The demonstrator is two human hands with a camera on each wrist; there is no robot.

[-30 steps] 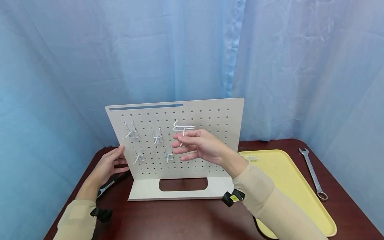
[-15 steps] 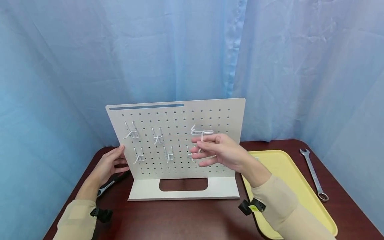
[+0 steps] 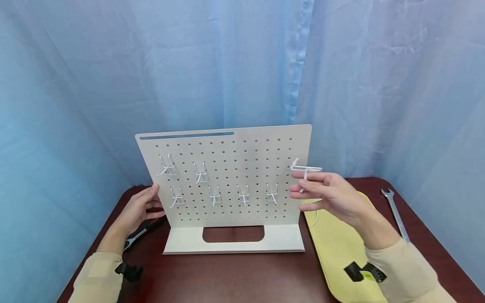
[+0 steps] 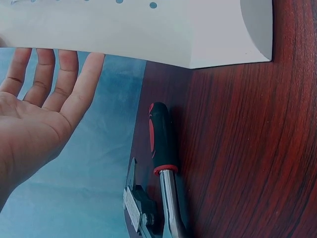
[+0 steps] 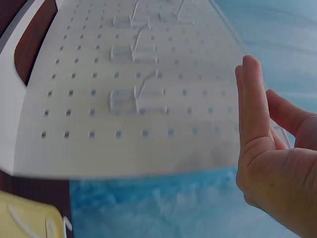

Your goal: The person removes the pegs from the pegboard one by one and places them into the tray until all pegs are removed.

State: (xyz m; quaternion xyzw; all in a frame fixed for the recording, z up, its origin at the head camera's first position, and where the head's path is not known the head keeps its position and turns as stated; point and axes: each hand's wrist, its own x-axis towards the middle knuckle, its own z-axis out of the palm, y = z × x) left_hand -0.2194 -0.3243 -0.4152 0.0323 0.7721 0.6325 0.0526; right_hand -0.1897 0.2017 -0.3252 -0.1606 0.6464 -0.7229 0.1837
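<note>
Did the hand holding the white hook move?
Yes. The right hand moved rightward, still carrying the hook: earlier it was in front of the pegboard; now it is mostly past the board's right edge.

"What carries everything?"

"A dark reddish-brown, wood-grained surface."

"And standing on it?"

"A white pegboard, its left edge against the left fingers."

"By the right fingers?"

"A yellow tray, lying flat below them, and an open-ended wrench, farther right past the tray."

"Anything below the left fingers?"

"A steel-shafted tool with a red-trimmed dark handle, and just beside it a black-and-silver tool whose kind I can't tell."
</note>
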